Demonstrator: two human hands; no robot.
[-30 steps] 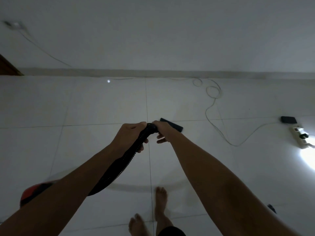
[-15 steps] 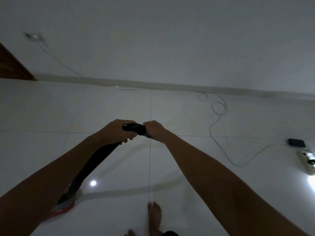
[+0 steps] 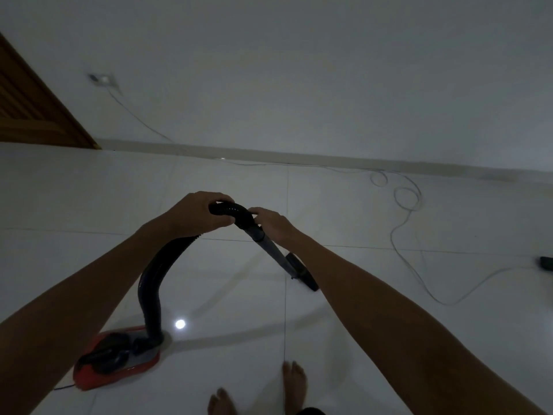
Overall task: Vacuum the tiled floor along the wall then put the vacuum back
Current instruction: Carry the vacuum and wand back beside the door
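Hands meet at the centre of the frame on the vacuum's curved black handle (image 3: 232,209). Left hand (image 3: 194,215) is curled over the handle's left end, where the ribbed black hose (image 3: 155,283) joins it. Right hand (image 3: 270,224) grips the handle's right side, fingers wrapped at the top of the grey wand (image 3: 270,253).

Hose routing: from the left hand it arcs down and left to the red canister (image 3: 116,359), which sits on the tiled floor (image 3: 89,205) at lower left, partly behind the left forearm. The wand slopes down and right to the dark floor nozzle (image 3: 302,272), which lies near a tile joint at centre right, beside the right forearm. Whether the nozzle touches the tiles cannot be told.

Surroundings: a bare foot (image 3: 294,384) stands at the lower edge, with the toes of a second foot to its left. A thin white cable (image 3: 401,232) runs from a wall socket (image 3: 101,79) at upper left, along the skirting, then loops across the floor at the right. A brown wooden door (image 3: 33,115) occupies the upper left edge. A bright light reflection (image 3: 180,324) shows on the tile just right of the canister.
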